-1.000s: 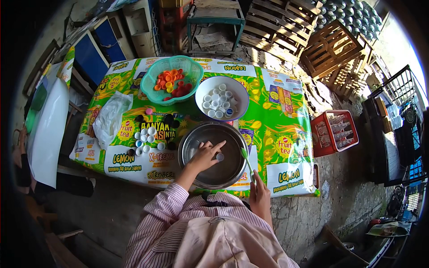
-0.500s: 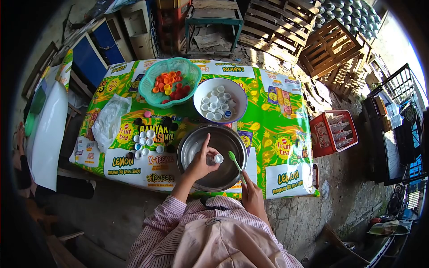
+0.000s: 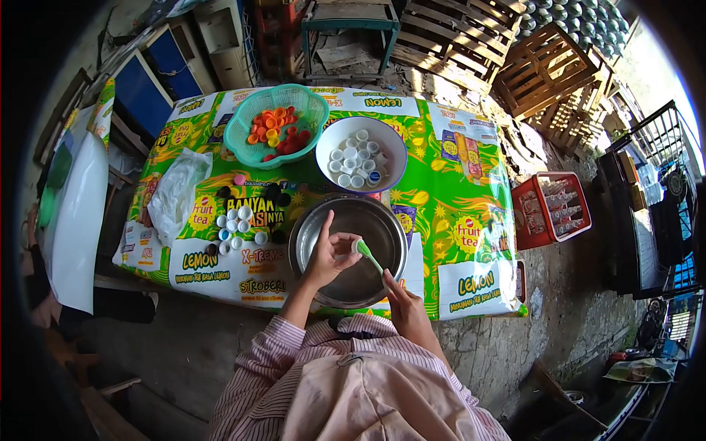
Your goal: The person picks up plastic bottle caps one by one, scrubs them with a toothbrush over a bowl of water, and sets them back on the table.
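Nearest the camera, the person's striped sleeves reach forward to a steel basin that stands at the near edge of the table. The right hand sits at the basin's near right rim, fingers closed around the handle of a green toothbrush; the brush slants up and left over the basin, its head meeting the other hand. The left hand hovers over the middle of the basin, thumb and curled fingers pinched on a small white cap, the forefinger stretched out straight toward the far rim. The brush head touches or lies just beside that cap; which one cannot be told.

Left of the basin, a cluster of loose white caps lies on the green printed cloth, with a few dark caps scattered around it. Further left of the basin rests a crumpled clear plastic bag.

Just beyond the basin's far rim stands a white bowl holding more white caps. Left of that bowl, and further from the basin, a green mesh basket holds orange and red caps.

Right of the basin, off the table on the ground, sits a red crate. Well beyond the table, wooden pallets are stacked.
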Demonstrator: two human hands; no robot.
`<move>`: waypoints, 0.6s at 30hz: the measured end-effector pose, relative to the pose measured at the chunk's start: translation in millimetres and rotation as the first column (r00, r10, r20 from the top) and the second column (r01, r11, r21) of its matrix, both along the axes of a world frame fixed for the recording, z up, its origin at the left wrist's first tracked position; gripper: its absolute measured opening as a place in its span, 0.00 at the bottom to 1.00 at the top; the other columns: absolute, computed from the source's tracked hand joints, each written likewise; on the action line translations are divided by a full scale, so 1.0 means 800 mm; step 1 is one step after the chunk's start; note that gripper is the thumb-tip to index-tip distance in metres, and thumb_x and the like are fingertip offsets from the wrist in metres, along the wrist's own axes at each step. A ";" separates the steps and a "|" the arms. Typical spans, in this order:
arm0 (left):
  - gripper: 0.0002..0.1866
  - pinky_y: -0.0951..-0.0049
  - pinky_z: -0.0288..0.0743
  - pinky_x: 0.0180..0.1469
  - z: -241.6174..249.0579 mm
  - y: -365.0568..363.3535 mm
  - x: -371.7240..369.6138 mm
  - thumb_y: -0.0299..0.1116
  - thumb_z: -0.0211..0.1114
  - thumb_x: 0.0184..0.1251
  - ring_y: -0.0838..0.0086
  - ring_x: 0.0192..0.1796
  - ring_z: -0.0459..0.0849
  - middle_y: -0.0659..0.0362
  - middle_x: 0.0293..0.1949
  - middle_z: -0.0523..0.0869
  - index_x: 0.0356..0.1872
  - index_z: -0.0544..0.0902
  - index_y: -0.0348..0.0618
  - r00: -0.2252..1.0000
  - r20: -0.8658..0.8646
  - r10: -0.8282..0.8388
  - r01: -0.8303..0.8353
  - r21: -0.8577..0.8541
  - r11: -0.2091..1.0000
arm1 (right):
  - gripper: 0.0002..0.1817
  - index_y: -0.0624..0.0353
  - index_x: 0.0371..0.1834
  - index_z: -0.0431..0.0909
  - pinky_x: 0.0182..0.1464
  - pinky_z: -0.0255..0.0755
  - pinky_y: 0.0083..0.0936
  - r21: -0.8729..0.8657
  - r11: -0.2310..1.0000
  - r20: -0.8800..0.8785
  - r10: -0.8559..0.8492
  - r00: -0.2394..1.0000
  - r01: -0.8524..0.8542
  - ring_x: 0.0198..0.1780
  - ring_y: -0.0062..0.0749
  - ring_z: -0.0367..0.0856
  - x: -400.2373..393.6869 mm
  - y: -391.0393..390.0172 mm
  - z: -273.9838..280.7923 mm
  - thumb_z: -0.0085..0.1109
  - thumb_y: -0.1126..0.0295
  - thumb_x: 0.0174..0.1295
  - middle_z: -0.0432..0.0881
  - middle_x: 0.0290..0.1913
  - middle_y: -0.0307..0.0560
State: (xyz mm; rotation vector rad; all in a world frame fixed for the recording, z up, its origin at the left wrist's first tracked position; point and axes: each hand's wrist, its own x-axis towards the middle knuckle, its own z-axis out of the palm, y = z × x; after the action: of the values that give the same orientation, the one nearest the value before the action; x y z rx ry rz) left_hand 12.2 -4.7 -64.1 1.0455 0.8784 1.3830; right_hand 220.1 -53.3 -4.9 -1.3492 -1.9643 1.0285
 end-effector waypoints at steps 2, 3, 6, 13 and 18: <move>0.39 0.73 0.74 0.53 -0.001 0.002 -0.002 0.23 0.65 0.58 0.74 0.49 0.79 0.54 0.49 0.78 0.68 0.53 0.45 0.999 -0.009 -0.036 0.035 -0.050 0.998 | 0.26 0.49 0.64 0.66 0.34 0.71 0.29 0.040 0.999 -0.129 -0.010 0.992 0.015 0.33 0.54 0.81 -0.001 0.002 -0.002 0.50 0.80 0.61 0.80 0.36 0.66; 0.32 0.73 0.74 0.53 -0.003 0.002 -0.003 0.24 0.64 0.60 0.75 0.49 0.79 0.55 0.50 0.78 0.65 0.62 0.42 0.997 -0.015 -0.071 0.069 -0.101 0.992 | 0.26 0.49 0.64 0.66 0.34 0.71 0.29 0.040 0.999 -0.129 -0.011 0.992 0.016 0.33 0.54 0.81 -0.004 0.002 0.000 0.50 0.80 0.61 0.80 0.36 0.66; 0.18 0.76 0.74 0.51 -0.008 0.000 -0.005 0.28 0.61 0.64 0.78 0.50 0.78 0.58 0.49 0.80 0.54 0.74 0.39 0.996 0.035 -0.080 0.083 -0.111 0.990 | 0.27 0.49 0.64 0.65 0.34 0.72 0.28 -0.017 1.000 -0.160 -0.026 0.987 0.024 0.33 0.55 0.81 -0.008 0.002 0.003 0.50 0.80 0.61 0.80 0.37 0.66; 0.16 0.73 0.74 0.51 -0.015 -0.009 -0.007 0.35 0.56 0.68 0.76 0.48 0.80 0.58 0.46 0.82 0.54 0.75 0.40 0.978 0.173 -0.117 0.157 -0.240 0.958 | 0.28 0.50 0.65 0.65 0.37 0.72 0.38 -0.026 1.000 -0.066 -0.005 0.998 0.003 0.36 0.60 0.79 -0.006 0.002 0.004 0.50 0.81 0.59 0.79 0.35 0.67; 0.19 0.74 0.75 0.50 -0.013 -0.009 -0.002 0.41 0.51 0.72 0.77 0.44 0.80 0.57 0.42 0.82 0.54 0.74 0.36 0.956 0.279 -0.088 0.173 -0.300 0.938 | 0.29 0.48 0.65 0.64 0.32 0.72 0.39 0.123 0.992 -0.082 0.023 0.996 -0.013 0.30 0.58 0.78 -0.015 -0.006 -0.008 0.52 0.79 0.59 0.79 0.33 0.66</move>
State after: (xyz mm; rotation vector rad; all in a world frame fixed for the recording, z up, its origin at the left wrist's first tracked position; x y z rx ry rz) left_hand 10.4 -12.3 -74.2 0.6416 0.7889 1.1834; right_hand 207.8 -58.2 -11.1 -1.2055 -1.9478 0.9412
